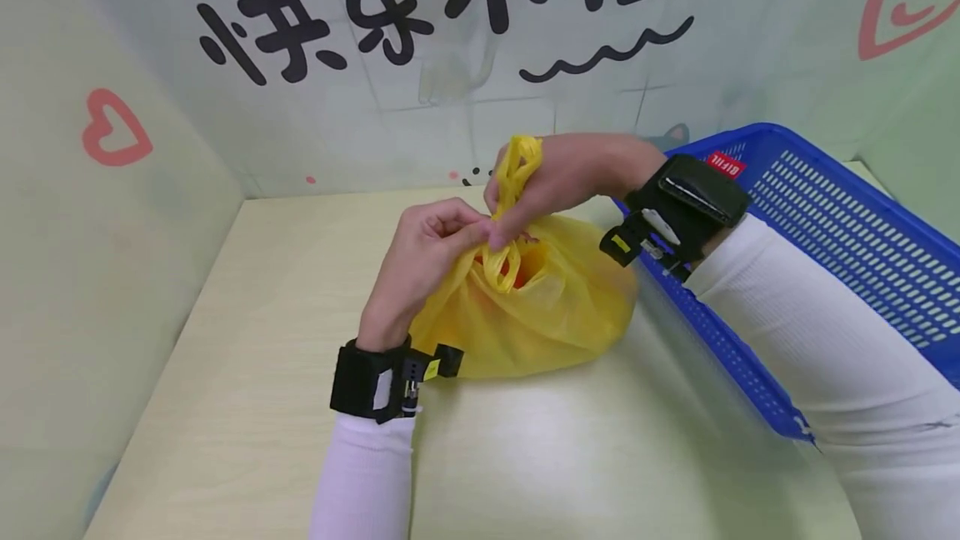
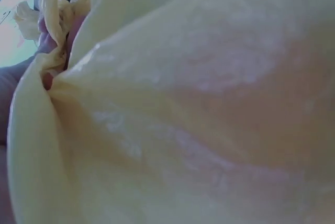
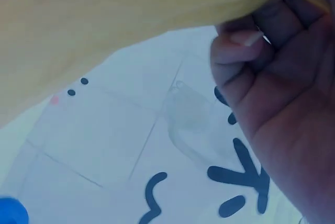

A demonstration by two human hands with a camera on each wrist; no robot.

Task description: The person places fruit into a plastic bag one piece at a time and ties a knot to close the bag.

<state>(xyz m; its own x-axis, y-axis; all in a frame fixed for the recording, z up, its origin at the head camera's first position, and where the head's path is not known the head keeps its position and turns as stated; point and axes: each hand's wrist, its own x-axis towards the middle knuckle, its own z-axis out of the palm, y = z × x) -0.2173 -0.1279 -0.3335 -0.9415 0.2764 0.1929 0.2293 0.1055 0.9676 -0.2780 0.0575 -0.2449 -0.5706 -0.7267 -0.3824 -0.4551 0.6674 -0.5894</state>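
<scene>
A full yellow plastic bag [image 1: 555, 323] sits on the table, with something red-orange showing through the gap at its top. My left hand [image 1: 423, 261] pinches the gathered plastic at the left of the bag's mouth. Beside it my right hand [image 1: 566, 177] grips the twisted handles, whose loop stands up past the fingers. Both thumbs meet near the base of the handles. In the left wrist view the bag [image 2: 183, 119] fills most of the picture. Curled fingers of the right hand [image 3: 282, 93] show under the bag's edge in the right wrist view.
A blue slotted plastic basket [image 1: 847, 215] with a red label stands at the right, under my right forearm. The pale wooden table [image 1: 285, 340] runs back to a wall sheet [image 1: 405, 132] printed with black characters and hearts. Another sheet hangs along the left side.
</scene>
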